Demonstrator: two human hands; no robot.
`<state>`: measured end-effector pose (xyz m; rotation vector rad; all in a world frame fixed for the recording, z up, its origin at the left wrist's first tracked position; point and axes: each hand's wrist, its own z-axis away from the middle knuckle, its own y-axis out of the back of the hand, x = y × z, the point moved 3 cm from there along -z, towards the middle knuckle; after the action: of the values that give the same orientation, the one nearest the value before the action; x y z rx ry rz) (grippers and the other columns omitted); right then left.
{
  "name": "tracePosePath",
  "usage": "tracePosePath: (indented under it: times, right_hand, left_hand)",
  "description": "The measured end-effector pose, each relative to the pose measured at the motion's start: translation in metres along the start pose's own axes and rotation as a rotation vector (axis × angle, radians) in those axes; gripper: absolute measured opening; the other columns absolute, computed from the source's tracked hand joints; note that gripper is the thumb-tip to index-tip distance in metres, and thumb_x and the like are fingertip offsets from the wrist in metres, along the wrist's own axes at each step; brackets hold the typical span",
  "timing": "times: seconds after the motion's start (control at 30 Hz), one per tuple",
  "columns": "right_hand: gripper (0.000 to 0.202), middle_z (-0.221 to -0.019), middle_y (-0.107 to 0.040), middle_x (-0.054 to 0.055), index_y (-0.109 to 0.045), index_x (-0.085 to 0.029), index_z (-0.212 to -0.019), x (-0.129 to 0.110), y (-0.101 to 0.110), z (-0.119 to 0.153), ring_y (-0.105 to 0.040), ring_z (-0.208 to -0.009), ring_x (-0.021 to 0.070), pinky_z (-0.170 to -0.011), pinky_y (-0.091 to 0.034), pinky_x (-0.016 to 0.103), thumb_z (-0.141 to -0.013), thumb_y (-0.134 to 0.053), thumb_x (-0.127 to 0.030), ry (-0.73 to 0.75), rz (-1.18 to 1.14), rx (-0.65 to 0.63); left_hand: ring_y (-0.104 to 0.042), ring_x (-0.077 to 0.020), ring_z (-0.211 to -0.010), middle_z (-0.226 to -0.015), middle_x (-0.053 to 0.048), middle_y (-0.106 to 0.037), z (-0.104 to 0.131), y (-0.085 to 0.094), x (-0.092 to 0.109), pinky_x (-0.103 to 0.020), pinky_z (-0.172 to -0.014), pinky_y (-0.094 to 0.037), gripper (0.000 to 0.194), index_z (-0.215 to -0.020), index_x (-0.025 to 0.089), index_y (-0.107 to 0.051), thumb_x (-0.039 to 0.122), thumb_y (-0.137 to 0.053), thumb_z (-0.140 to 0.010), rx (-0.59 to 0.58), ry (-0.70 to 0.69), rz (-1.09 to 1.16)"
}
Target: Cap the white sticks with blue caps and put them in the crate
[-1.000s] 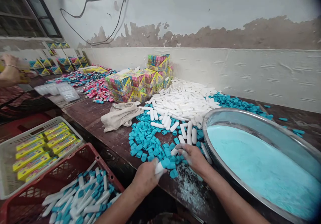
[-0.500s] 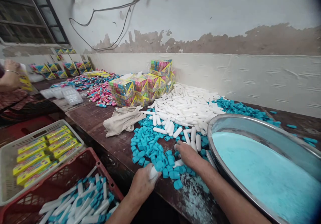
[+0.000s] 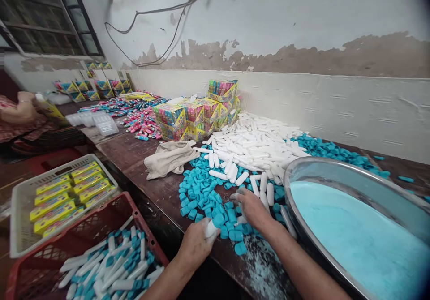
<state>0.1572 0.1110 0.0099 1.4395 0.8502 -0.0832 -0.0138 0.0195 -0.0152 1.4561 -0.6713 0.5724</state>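
Left hand (image 3: 195, 242) closed around a white tube (image 3: 211, 229), its lower end hidden in the palm, a blue cap (image 3: 218, 220) at its top. Right hand (image 3: 252, 208) partly curled over loose blue caps (image 3: 200, 187); grip cannot be told. Right of it, the metal basin (image 3: 289, 191) is cut off by the frame.

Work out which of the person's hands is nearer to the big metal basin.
The right. The right hand is over the blue caps, just left of the basin; the left hand is farther left, at the table's front edge.
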Motion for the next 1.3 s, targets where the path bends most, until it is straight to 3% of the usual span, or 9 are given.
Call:
tracePosePath:
  times: [0.2,0.37,0.57,0.7,0.83,1.0,1.3]
  right_hand:
    - [0.022,-0.092,-0.054,0.008,-0.06,-0.015,-0.087,-0.008,-0.011,-0.014,-0.049,-0.081,0.019,-0.071,-0.034,0.028,-0.07,-0.048,-0.007,0.087,0.277,-0.147]
    - [0.016,-0.084,-0.058,0.006,-0.057,-0.016,-0.084,-0.02,0.004,0.003,-0.051,-0.081,0.0174,-0.071,-0.034,0.026,-0.075,-0.045,-0.011,0.095,0.258,-0.143]
    - [0.01,-0.077,-0.058,0.003,-0.056,-0.017,-0.076,-0.052,0.021,0.038,-0.052,-0.075,0.0153,-0.065,-0.035,0.023,-0.074,-0.048,-0.013,0.101,0.147,-0.12]
    - [0.011,-0.077,-0.059,0.004,-0.058,-0.017,-0.079,-0.056,0.021,0.056,-0.053,-0.074,0.0157,-0.066,-0.037,0.025,-0.077,-0.047,-0.016,0.038,0.059,-0.078]
    - [0.015,-0.067,-0.059,0.002,-0.057,-0.017,-0.075,-0.044,0.024,0.07,-0.052,-0.062,0.013,-0.058,-0.039,0.024,-0.08,-0.046,-0.026,-0.114,-0.275,-0.031]
    - [0.025,-0.051,-0.054,-0.003,-0.052,-0.015,-0.072,-0.03,0.025,0.087,-0.04,-0.039,0.0058,-0.04,-0.032,0.019,-0.074,-0.053,-0.041,-0.3,-0.837,-0.176]
    - [0.028,-0.046,-0.056,-0.003,-0.048,-0.016,-0.065,-0.032,0.013,0.097,-0.04,-0.034,0.0051,-0.036,-0.029,0.017,-0.065,-0.061,-0.04,-0.375,-0.972,-0.268]
  left_hand:
    - [-0.056,-0.0167,-0.065,-0.07,-0.003,-0.061,-0.001,0.0,0.0,-0.023,-0.057,-0.034,0.021,-0.076,0.017,-0.056,0.036,-0.048,-0.079,0.008,0.017,0.048]
    - [-0.053,-0.0149,-0.069,-0.076,-0.002,-0.061,-0.006,0.014,0.016,-0.022,-0.063,-0.036,0.025,-0.086,0.017,-0.058,0.038,-0.046,-0.081,0.062,-0.016,0.199]
    - [-0.049,-0.0129,-0.065,-0.071,0.0,-0.058,-0.014,0.011,0.033,-0.021,-0.061,-0.037,0.027,-0.085,0.013,-0.06,0.037,-0.052,-0.076,-0.095,-0.078,0.386]
    - [-0.047,-0.0115,-0.063,-0.068,0.002,-0.056,-0.012,0.001,0.035,-0.02,-0.06,-0.037,0.027,-0.086,0.013,-0.06,0.036,-0.053,-0.075,-0.151,-0.091,0.438]
    - [-0.051,-0.0124,-0.065,-0.07,0.001,-0.059,-0.005,0.001,0.037,-0.021,-0.06,-0.036,0.021,-0.08,0.016,-0.059,0.035,-0.053,-0.076,-0.144,-0.134,0.206]
    - [-0.059,-0.0168,-0.071,-0.074,-0.001,-0.063,0.007,0.0,0.039,-0.022,-0.061,-0.038,0.015,-0.083,0.02,-0.057,0.031,-0.048,-0.079,-0.184,-0.188,-0.193]
    - [-0.062,-0.0212,-0.074,-0.08,-0.005,-0.065,0.019,-0.013,0.05,-0.028,-0.064,-0.045,0.017,-0.09,0.019,-0.053,0.022,-0.044,-0.076,-0.296,-0.259,-0.557]
